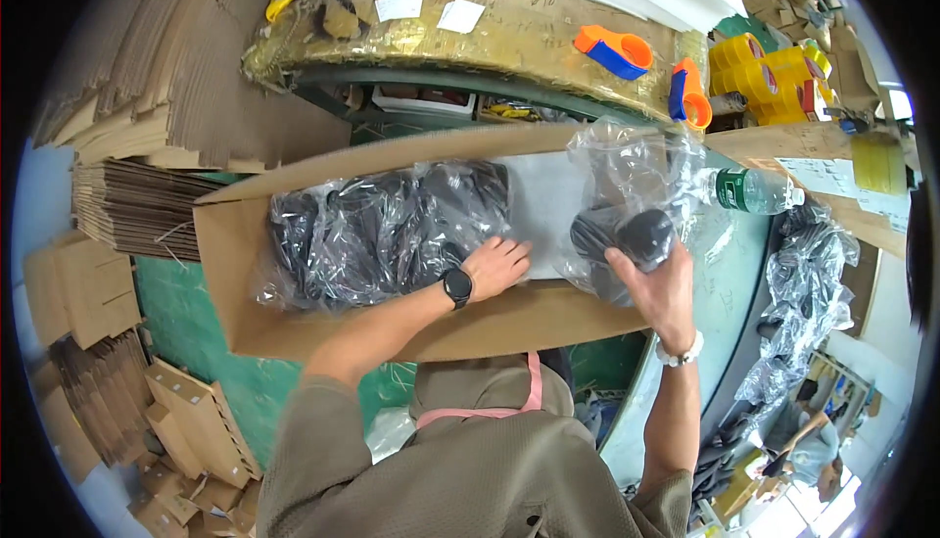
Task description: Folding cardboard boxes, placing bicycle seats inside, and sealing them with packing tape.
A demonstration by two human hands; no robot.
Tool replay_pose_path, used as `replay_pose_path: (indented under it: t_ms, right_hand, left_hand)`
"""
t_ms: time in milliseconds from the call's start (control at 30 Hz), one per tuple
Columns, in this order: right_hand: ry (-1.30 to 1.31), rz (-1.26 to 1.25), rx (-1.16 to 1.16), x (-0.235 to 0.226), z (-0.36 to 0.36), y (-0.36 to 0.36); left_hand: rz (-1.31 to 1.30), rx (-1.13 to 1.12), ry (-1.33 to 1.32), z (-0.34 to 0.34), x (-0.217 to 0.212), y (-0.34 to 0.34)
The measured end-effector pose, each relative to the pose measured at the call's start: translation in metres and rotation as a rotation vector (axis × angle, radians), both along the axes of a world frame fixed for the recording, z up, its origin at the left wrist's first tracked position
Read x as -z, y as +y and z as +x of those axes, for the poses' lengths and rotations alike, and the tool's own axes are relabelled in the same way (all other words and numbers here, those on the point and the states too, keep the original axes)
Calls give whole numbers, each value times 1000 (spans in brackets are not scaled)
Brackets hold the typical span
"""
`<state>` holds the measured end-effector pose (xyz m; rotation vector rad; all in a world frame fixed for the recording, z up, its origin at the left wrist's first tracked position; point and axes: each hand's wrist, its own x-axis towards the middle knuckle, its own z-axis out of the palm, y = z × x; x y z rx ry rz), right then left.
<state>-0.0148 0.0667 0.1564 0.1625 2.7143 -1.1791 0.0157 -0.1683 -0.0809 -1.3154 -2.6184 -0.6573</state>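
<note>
A long open cardboard box lies across in front of me. Its left part holds a row of black items in clear plastic bags. My left hand, a watch on its wrist, rests inside against the right end of that row, fingers stretched out and holding nothing. At the box's right end my right hand grips a black rounded item in a clear plastic bag, thumb on the near side. The bag's loose top stands up toward the far wall. What the black items are, I cannot make out.
Beyond the box, a taped bench carries two orange-and-blue tape dispensers. Yellow tape rolls and a plastic bottle are at right. More bagged black items lie further right. Flattened cardboard is stacked at left. Another person works at lower right.
</note>
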Motion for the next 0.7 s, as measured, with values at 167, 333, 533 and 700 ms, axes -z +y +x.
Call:
replay_pose_path:
  t_ms: [167,333,533,700]
  right_hand:
    - [4,326,-181,53,-18,-27]
    - [-166,742,-274,152,-48,-74]
    - [-275,508,-220,232,-28,-90]
    - [-427,595,-182,218,2,-61]
  left_hand:
    - [-280,9,-536,22,44,-15]
    - [-100,-137,-210,-10,-14,-14]
    - [-148,-651,-407,-48,25,-71]
    - [-191,-373,-445,-68,32,-97]
